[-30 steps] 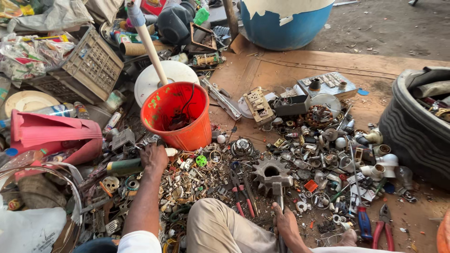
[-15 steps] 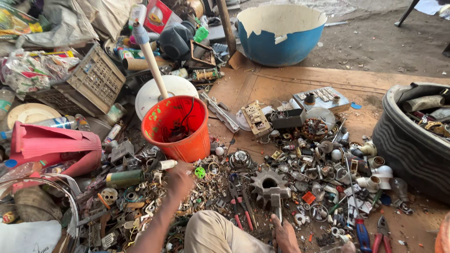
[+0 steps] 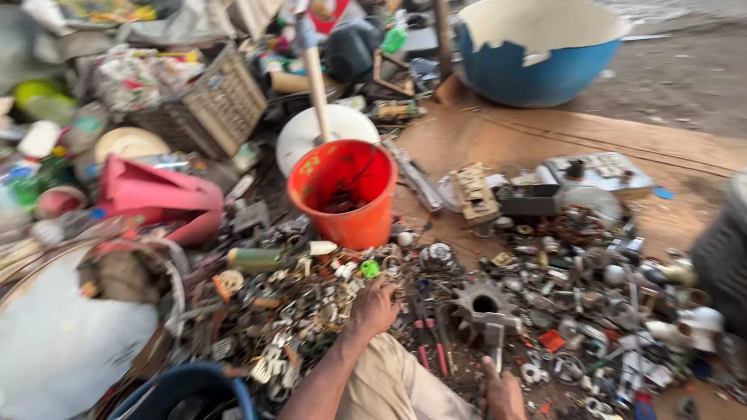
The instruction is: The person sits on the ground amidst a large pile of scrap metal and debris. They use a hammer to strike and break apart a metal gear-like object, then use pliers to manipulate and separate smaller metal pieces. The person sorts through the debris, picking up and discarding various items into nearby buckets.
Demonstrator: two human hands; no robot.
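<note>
head view, looking steeply down, near

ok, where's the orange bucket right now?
In the head view the orange bucket stands upright just left of centre, in front of a white tub and beyond the left hand on the scrap pile.

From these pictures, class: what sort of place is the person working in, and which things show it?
Probably a scrap-sorting yard: loose metal parts cover the ground, an orange bucket holds sorted bits, and a toothed gear lies between the left hand and right hand.
</note>
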